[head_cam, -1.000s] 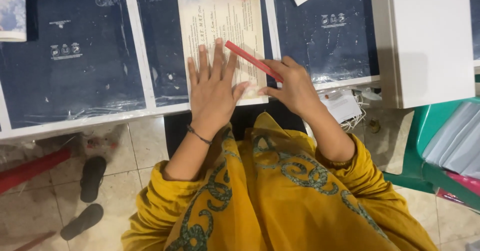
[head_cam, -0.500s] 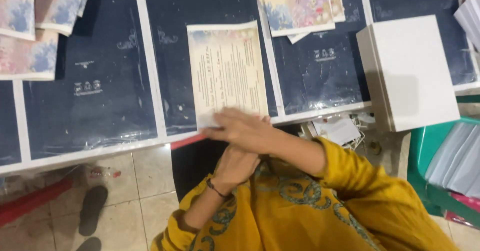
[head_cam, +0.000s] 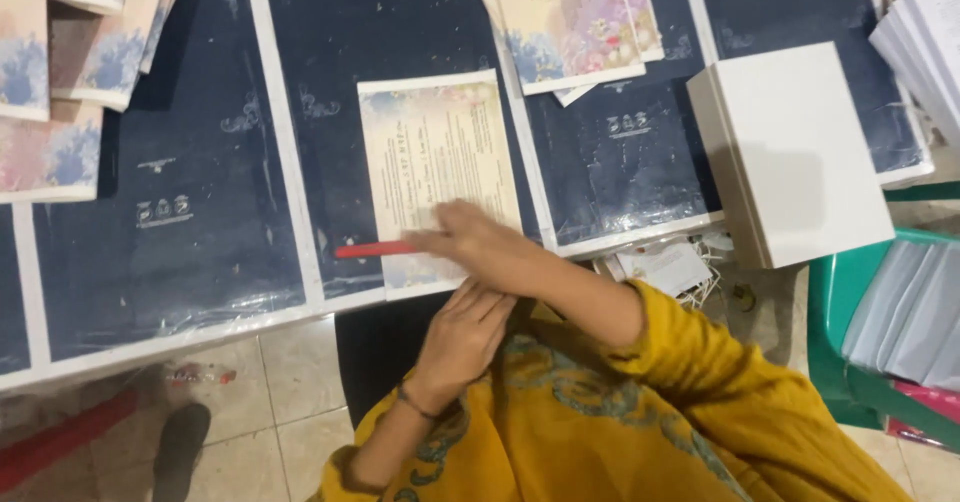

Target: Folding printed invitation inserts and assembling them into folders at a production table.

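Both hands meet near the middle of the frame, at the lower edge of a pale floral printed card point(head_cam: 437, 162). Her right hand point(head_cam: 478, 245) reaches across to the left, fingers closed around a slim red stick point(head_cam: 375, 250) that lies flat across the card's lower left corner, its free end pointing left. Her left hand point(head_cam: 462, 334) sits just below it, fingers loosely extended and holding nothing, fingertips tucked under the right wrist at the table's point(head_cam: 200, 330) near edge. The card lies on dark blue sheets point(head_cam: 180, 242) with white borders. A white box point(head_cam: 795, 152) stands toward the right, more floral cards point(head_cam: 570, 22) lie at the top, and a green chair point(head_cam: 850, 362) holds grey sheets point(head_cam: 905, 312) at lower right.
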